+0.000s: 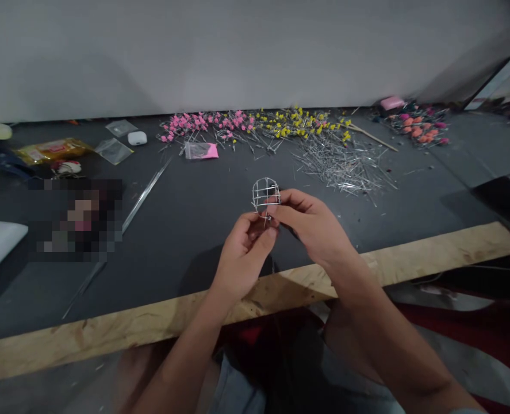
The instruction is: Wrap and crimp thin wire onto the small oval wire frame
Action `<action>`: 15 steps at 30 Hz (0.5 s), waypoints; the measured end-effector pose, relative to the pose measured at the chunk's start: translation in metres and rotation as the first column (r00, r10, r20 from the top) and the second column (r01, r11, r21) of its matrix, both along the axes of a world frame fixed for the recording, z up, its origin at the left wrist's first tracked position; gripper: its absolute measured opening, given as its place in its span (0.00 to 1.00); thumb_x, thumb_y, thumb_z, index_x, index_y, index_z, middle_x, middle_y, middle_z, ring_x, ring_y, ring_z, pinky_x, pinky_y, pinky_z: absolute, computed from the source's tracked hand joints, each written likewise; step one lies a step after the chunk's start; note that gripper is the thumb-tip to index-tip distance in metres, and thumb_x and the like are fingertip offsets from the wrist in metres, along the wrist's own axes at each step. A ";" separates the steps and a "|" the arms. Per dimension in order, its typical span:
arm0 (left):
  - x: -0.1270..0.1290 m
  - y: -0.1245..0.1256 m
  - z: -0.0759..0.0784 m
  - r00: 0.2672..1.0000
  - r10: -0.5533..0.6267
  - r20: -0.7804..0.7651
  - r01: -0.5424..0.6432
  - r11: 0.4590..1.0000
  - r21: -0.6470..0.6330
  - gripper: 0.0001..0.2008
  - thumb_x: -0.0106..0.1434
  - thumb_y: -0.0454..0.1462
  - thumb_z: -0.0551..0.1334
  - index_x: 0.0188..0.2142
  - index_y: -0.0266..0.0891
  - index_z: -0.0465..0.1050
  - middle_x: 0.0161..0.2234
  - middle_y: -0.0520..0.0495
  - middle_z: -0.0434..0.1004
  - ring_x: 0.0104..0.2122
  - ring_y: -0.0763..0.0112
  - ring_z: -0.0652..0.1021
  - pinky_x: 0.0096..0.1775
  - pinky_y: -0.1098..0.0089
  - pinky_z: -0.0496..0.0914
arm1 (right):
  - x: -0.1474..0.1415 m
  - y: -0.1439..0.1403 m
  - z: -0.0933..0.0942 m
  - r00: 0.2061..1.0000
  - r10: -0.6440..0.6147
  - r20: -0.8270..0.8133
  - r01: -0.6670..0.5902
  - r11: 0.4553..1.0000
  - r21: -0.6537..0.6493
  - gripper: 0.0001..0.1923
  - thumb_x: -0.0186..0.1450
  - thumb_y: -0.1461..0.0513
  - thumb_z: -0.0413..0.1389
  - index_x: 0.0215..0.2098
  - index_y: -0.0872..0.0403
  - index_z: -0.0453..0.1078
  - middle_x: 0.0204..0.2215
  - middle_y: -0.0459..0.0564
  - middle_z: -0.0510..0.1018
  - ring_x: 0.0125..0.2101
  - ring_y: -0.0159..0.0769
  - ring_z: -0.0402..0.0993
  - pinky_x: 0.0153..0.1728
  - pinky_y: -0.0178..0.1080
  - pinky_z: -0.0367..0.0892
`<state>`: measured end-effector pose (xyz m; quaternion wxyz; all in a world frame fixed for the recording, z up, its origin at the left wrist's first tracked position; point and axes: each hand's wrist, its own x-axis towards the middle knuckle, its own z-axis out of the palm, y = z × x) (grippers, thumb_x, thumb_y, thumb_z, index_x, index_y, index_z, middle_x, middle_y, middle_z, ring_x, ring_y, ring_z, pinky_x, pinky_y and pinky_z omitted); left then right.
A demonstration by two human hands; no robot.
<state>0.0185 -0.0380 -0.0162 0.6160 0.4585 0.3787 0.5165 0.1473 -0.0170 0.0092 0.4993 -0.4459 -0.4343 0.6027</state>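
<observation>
"What are the hands holding?"
"The left hand (241, 253) is pinching the lower end of a small wire cage (265, 190) at the frame's centre; the right hand (313, 221) is pinching its right side."
"What is lying behind?"
"Loose wires (345, 167) are lying on the desk (172, 230), right of upper centre; yellow-tipped stems (295, 122) are spreading along the upper middle."

Shiny metal wire frame (265, 196); matt tabletop (186, 213); grainy wooden edge (444, 248).

There are 2 hands (242, 256), 1 wire cage (266, 197), 1 white case (137, 138) and 1 tan stick (374, 137).
</observation>
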 end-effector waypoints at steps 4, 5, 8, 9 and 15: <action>0.005 0.000 -0.001 0.999 0.033 0.025 -0.032 0.999 -0.035 0.07 0.62 0.40 0.59 0.35 0.39 0.67 0.32 0.50 0.74 0.30 0.73 0.77 0.35 0.68 0.74 | -0.002 -0.001 0.000 1.000 0.007 -0.012 -0.007 1.000 -0.013 0.04 0.56 0.61 0.60 0.29 0.54 0.71 0.22 0.41 0.71 0.23 0.25 0.65 0.23 0.31 0.62; 0.005 0.000 -0.001 0.999 0.037 0.025 -0.036 0.999 -0.039 0.07 0.62 0.40 0.59 0.34 0.39 0.67 0.31 0.50 0.74 0.29 0.73 0.76 0.32 0.69 0.74 | -0.002 -0.001 0.001 1.000 0.010 -0.006 -0.010 1.000 -0.015 0.04 0.56 0.61 0.60 0.29 0.54 0.70 0.21 0.41 0.70 0.22 0.25 0.65 0.22 0.31 0.61; 0.004 -0.001 0.002 1.000 0.022 0.000 -0.022 0.998 -0.058 0.07 0.62 0.41 0.59 0.33 0.39 0.67 0.30 0.51 0.74 0.25 0.75 0.76 0.26 0.72 0.73 | 0.000 -0.001 0.003 0.999 0.039 0.012 -0.039 0.999 -0.038 0.04 0.57 0.61 0.59 0.30 0.53 0.71 0.20 0.41 0.69 0.20 0.25 0.63 0.20 0.31 0.61; 0.004 -0.002 0.004 1.000 0.017 -0.011 -0.018 0.997 -0.070 0.07 0.62 0.41 0.59 0.33 0.39 0.67 0.30 0.51 0.74 0.24 0.75 0.76 0.25 0.72 0.73 | 0.001 -0.001 0.003 0.999 0.053 0.011 -0.052 0.998 -0.045 0.05 0.57 0.61 0.59 0.31 0.53 0.71 0.20 0.41 0.69 0.20 0.26 0.64 0.20 0.31 0.61; 0.002 -0.005 0.008 0.999 -0.038 -0.012 0.036 0.988 -0.147 0.08 0.60 0.42 0.61 0.33 0.39 0.67 0.31 0.50 0.75 0.23 0.73 0.76 0.23 0.72 0.72 | 0.008 0.002 0.005 0.999 0.046 0.023 -0.045 0.999 -0.029 0.09 0.56 0.56 0.60 0.30 0.53 0.72 0.20 0.41 0.68 0.21 0.26 0.63 0.22 0.32 0.62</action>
